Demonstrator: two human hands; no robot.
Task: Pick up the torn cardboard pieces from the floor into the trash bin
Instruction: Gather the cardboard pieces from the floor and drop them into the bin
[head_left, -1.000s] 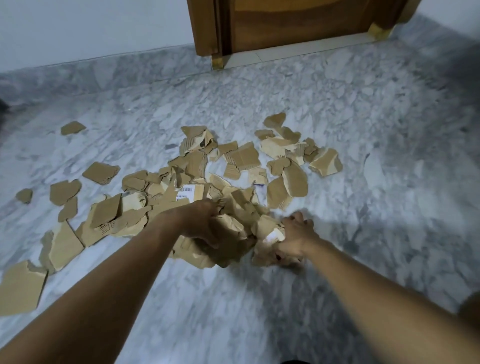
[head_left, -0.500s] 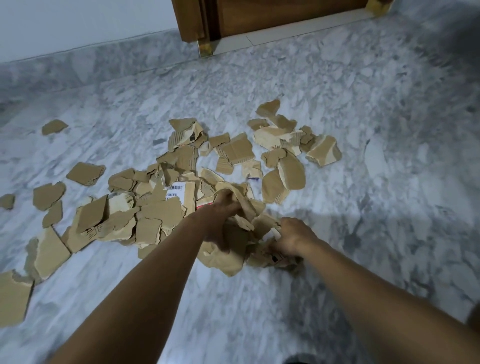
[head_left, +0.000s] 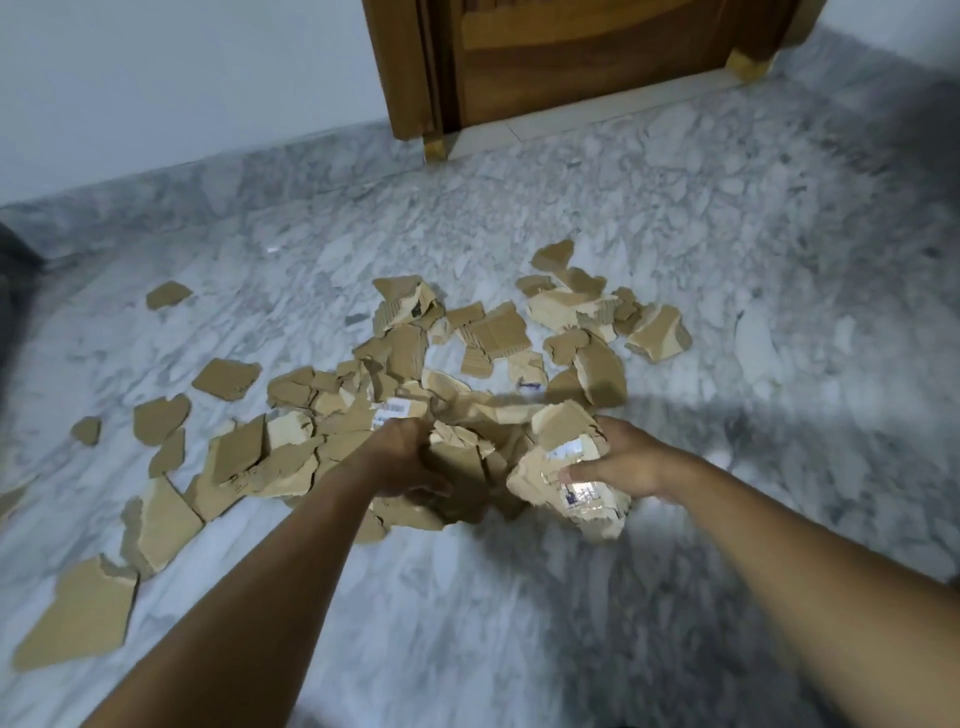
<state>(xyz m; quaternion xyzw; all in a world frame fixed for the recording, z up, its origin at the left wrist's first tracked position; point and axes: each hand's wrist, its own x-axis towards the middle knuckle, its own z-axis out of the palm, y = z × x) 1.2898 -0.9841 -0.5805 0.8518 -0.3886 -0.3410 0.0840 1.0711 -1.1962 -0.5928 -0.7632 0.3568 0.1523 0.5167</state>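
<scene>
The left hand (head_left: 400, 457) is gripping a clump of cardboard pieces (head_left: 467, 462), fingers curled into it. The right hand (head_left: 623, 462) is clasping the clump's other side, thumb lying across a piece with a printed label (head_left: 571, 488). The clump is sitting between both hands, low over the marble floor (head_left: 727, 234); contact with the floor: cannot tell. More torn pieces (head_left: 498, 332) are lying scattered on the floor beyond and to the left, well short of a wooden door (head_left: 571, 62).

Left grip (head_left: 402, 457), right grip (head_left: 626, 462): both curled.
</scene>
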